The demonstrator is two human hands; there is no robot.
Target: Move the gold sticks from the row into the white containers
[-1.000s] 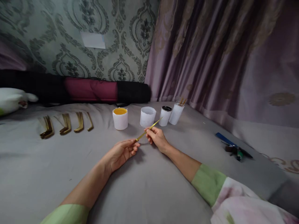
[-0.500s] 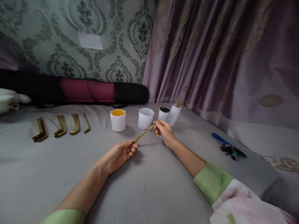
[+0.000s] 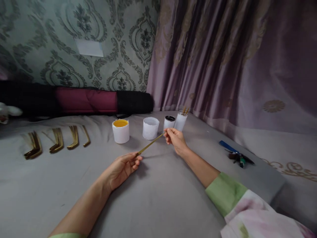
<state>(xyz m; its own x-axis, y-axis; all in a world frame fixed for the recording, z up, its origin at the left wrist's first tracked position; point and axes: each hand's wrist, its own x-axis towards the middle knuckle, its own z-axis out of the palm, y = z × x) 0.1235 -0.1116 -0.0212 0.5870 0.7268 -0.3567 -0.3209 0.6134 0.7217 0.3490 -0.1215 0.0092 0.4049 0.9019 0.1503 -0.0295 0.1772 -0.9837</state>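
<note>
Gold strip (image 3: pixel 151 143) slants above the grey sheet (image 3: pixel 158 201). The left hand (image 3: pixel 123 168) pinches its low end, other fingers loose; the right hand (image 3: pixel 175 140) pinches its top, likely for steadiness.

We are looking through one camera worn on the person's head, facing forward and tilting down over the sheet (image 3: pixel 160 205). We are viewing the left hand (image 3: pixel 123 168) and the right hand (image 3: pixel 175 139) from close behind and above, with the forearms (image 3: pixel 198 167) reaching in from the lower left and lower right. Beyond them, at middle range, we are facing the pots (image 3: pixel 150 130); farther off, we are taking in the roll (image 3: pixel 89 101) and the wall (image 3: pixel 119 16), with the curtain (image 3: pixel 203 59) bounding our wide view on the right.
</note>
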